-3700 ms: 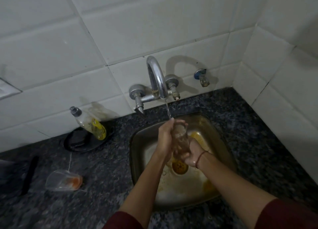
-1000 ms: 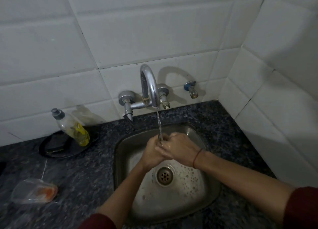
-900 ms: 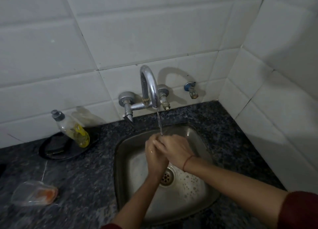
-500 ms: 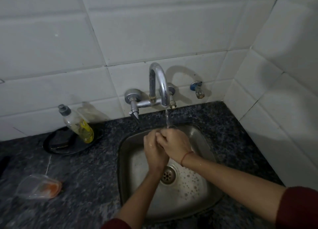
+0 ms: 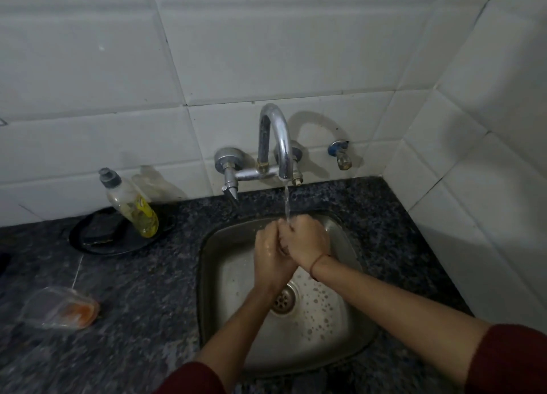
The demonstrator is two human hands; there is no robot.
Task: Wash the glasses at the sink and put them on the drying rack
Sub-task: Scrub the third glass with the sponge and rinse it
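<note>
On the dark speckled bench, close to the white tiled wall, a clear bottle with yellow liquid and a grey cap stands on a black round dish. Well apart from it lies a clear plastic pouch with something orange inside. A small blue-capped valve sticks out of the wall.

On my feed the sink reads dull steel grey, its floor dotted with pale droplets. Around it the counter is black stone flecked grey. Behind the sink, the tiles are white with thin dark grout lines. Above it the tap is shiny silver with brassy joints. Up and right of the sink, a valve shows a blue handle and a brass-coloured spout. Left of the sink I see a clear bottle with yellow liquid and a grey cap, on a black tray. Further left lies a clear packet with orange inside. Over the sink: a greyish sliver of clear glass, a reddish thread and dark red sleeves.
</note>
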